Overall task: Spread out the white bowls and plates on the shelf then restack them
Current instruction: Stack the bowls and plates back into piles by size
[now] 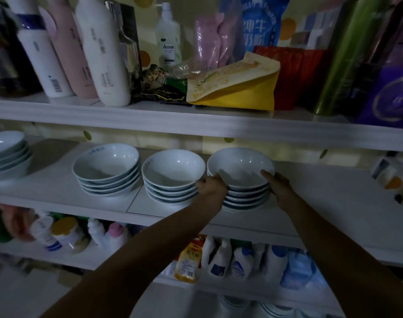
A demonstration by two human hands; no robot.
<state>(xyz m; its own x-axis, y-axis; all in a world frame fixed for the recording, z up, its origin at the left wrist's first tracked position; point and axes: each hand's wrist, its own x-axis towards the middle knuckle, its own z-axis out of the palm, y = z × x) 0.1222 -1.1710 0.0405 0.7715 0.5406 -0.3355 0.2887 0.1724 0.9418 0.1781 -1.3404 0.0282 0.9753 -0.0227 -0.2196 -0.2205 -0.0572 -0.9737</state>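
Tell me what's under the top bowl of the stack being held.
More white bowls nested beneath it, standing on the shelf. Only their front rims show; their insides are covered, and the left hand and right hand hide their sides.

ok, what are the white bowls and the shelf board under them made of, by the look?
Bowls: glazed ceramic, likely porcelain; glossy pale surface with sharp pinpoint highlights, blue print near some rims. Shelf board: smooth white, faintly sheened, with a straight seam; laminate or painted panel, cannot tell which.
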